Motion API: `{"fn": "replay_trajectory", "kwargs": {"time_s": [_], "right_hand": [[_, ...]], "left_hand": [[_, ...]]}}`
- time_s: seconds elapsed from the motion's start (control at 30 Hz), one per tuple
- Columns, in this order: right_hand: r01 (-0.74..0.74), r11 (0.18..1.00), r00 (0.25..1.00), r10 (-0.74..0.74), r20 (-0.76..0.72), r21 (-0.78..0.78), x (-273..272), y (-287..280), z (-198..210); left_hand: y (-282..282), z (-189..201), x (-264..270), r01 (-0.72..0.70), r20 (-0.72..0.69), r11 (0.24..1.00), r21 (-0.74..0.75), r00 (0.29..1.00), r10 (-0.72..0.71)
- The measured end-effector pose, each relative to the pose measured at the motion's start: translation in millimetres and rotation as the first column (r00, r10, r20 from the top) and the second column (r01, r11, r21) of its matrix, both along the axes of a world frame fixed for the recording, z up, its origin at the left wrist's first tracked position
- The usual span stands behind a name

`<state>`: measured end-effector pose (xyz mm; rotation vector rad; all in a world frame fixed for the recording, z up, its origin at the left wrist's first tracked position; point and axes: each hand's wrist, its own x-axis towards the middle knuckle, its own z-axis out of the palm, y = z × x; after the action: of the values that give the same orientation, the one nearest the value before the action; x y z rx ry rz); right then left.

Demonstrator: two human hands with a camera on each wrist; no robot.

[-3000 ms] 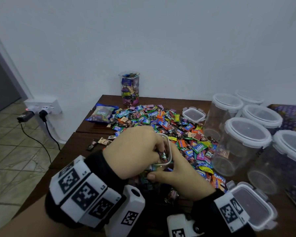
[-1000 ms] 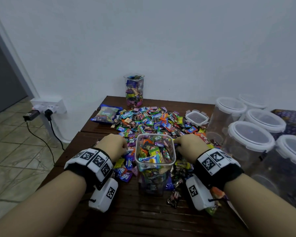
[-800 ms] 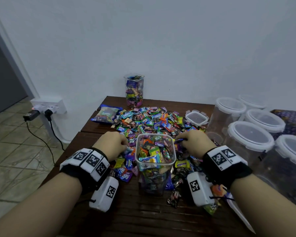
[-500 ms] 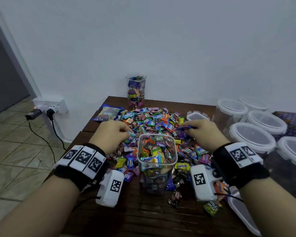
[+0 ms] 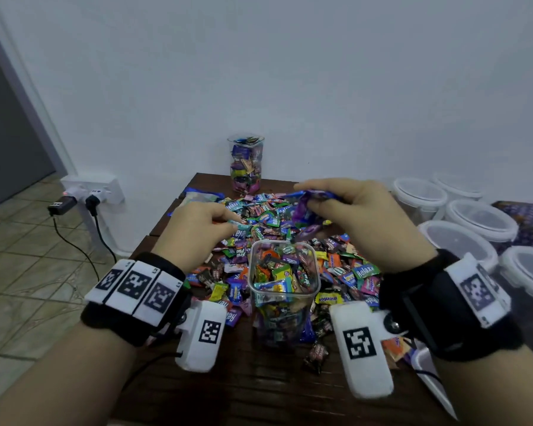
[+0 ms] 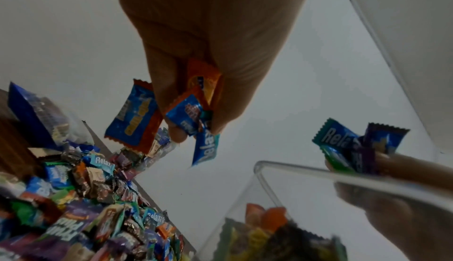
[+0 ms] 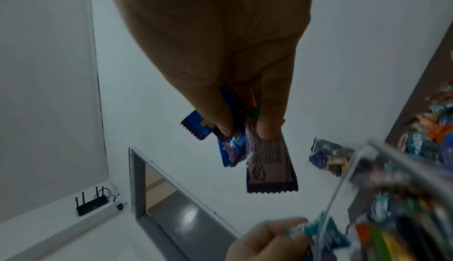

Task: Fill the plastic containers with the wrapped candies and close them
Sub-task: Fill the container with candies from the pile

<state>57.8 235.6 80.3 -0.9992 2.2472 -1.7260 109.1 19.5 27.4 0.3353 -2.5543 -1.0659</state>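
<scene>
- The open square container [image 5: 283,272] stands near the front of the dark wood surface [image 5: 259,392], filled with wrapped candies almost to its rim, between the 2 hands.
- The left hand [image 5: 194,232] pinches a small bunch of candies [image 6: 193,110]; the left wrist view shows blue-and-orange wrappers and 1 teal one reading "Relax".
- The right hand [image 5: 366,216] grips purple and blue candies [image 7: 245,145] above the far side of the container; the right wrist view shows a purple wrapper hanging down with fine print too small to read.
- Behind the container spreads the loose candy pile [image 5: 259,216]; "Relaxa", "Fruit Plus" and "mentos" can be read.
- A second filled container [image 5: 246,162] stands at the wall.
- 5 round lidded tubs [image 5: 456,241] cluster at the right.
- The head view shows a wall socket [image 5: 90,189] holding 2 plugs; the right wrist view alone shows a router [image 7: 92,204].
</scene>
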Motion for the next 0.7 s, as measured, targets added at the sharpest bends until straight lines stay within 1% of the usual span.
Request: {"fn": "replay_trajectory", "kwargs": {"time_s": [0.1, 0.27, 0.33, 0.43, 0.53, 0.6, 0.7], "right_hand": [[-0.065, 0.995, 0.998, 0.064, 0.027, 0.075, 10.1, -7.2, -5.3], [-0.072, 0.97, 0.997, 0.066, 0.034, 0.232, 15.3, -14.6, -16.2], [-0.056, 0.948, 0.998, 0.065, -0.018, 0.312, 15.1, -13.8, -18.4], [0.015, 0.906, 0.988, 0.053, -0.148, 0.422, 17.4, -12.2, -17.1], [0.068, 0.884, 0.967, 0.055, -0.248, 0.462, 18.9, -10.6, -15.4], [0.094, 0.874, 0.958, 0.051, -0.283, 0.478, 19.5, -8.2, -14.5], [0.148, 0.892, 0.955, -0.017, -0.295, 0.427, 19.5, -1.1, -16.3]], "left_hand": [[1.2, -0.1, -0.9, 0.015, -0.007, 1.0, 0.006, 1.0, -0.015], [4.0, -1.1, -3.3, 0.022, -0.015, 0.999, 0.026, 1.0, -0.021], [5.1, -2.1, -3.6, 0.032, -0.022, 0.998, 0.052, 0.999, -0.031], [6.0, -3.6, -2.9, 0.03, -0.033, 0.997, 0.076, 0.999, -0.028], [6.1, -3.4, -2.0, 0.034, -0.04, 0.994, 0.104, 0.999, -0.03], [6.4, -1.8, -0.4, 0.045, -0.03, 0.995, 0.09, 0.999, -0.043], [5.6, 1.4, 1.7, 0.047, -0.023, 0.997, 0.058, 0.999, -0.046]]}}
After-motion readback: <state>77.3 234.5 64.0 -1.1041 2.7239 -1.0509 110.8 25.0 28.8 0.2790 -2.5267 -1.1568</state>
